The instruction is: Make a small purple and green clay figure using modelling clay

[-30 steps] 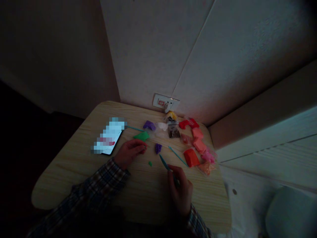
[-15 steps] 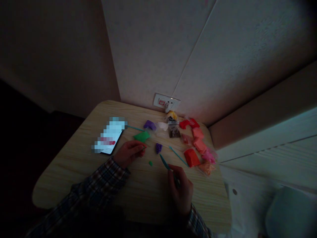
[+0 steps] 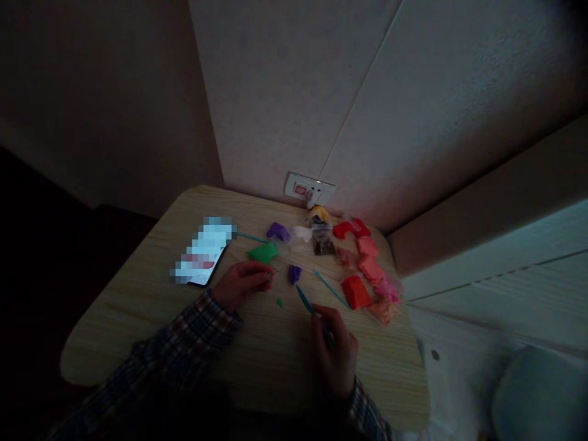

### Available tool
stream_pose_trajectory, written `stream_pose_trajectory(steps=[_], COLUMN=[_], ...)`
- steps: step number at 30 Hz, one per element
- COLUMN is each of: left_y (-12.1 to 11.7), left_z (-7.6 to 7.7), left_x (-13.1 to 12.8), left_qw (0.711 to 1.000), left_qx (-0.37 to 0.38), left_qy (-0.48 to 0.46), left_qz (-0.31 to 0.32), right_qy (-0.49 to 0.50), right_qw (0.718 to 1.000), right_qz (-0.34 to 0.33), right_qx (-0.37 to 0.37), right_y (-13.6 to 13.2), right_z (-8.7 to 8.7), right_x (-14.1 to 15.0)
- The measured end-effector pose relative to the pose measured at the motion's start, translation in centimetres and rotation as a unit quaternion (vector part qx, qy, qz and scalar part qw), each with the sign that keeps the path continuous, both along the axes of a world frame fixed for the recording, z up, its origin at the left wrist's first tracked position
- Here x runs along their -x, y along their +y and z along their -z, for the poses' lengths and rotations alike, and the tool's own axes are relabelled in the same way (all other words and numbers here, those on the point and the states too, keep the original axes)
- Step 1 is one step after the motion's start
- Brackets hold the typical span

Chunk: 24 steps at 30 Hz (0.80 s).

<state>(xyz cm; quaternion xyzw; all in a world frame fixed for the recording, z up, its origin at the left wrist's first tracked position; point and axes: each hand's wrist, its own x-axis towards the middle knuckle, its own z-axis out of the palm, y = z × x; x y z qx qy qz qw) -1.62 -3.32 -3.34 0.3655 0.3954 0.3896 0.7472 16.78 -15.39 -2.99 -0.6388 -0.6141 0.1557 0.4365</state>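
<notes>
Purple cluster (image 3: 294, 274) rests on the wood-grained table (image 3: 133, 306) by the pale wall (image 3: 275, 110).

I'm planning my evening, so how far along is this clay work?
Looks done: the purple cluster, shaped and resting on the table. In hand: a small red piece in the left hand, and a blue tool in the right hand. Probably left: finishing the red piece and using the green bit, which lies loose; how much more, I can't tell.

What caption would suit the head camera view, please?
Left hand holding a red piece, right hand a teal tool, over a table.
</notes>
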Motion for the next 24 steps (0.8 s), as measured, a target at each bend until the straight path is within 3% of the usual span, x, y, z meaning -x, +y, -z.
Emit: stream_pose_trajectory(steps=[3,7,12,15,17,20,22,24], left_y=[-0.1,-0.1,0.0,0.1,0.0,-0.1,-0.3,-0.4], left_z=[-0.3,-0.4,-0.2,0.0,0.1,0.6,1.0,1.5], left_x=[-0.2,-0.3,-0.2,0.2,0.5,0.8,0.8,0.8], left_qw=[0.999,1.000,0.997,0.978,0.933,0.824,0.766,0.725], left_qx=[0.042,0.023,-0.051,-0.148,-0.263,-0.436,-0.507,-0.554], left_qy=[-0.025,-0.007,0.061,0.143,0.241,0.359,0.394,0.408], left_qz=[-0.022,-0.020,0.001,0.033,0.044,0.038,0.037,0.033], right_qy=[0.002,0.004,0.005,0.006,0.009,0.010,0.005,0.002], right_qw=[1.000,1.000,1.000,1.000,1.000,1.000,1.000,1.000], right_qz=[-0.001,-0.003,-0.004,-0.006,-0.006,-0.004,-0.002,-0.003], right_qx=[0.000,0.001,0.003,0.005,0.005,0.004,0.004,0.005], right_y=[0.1,0.1,0.0,0.0,0.0,0.0,0.0,0.0], right_z=[0.0,0.2,0.2,0.1,0.1,0.2,0.3,0.3], right_x=[0.0,0.0,0.0,0.0,0.0,0.0,0.0,0.0])
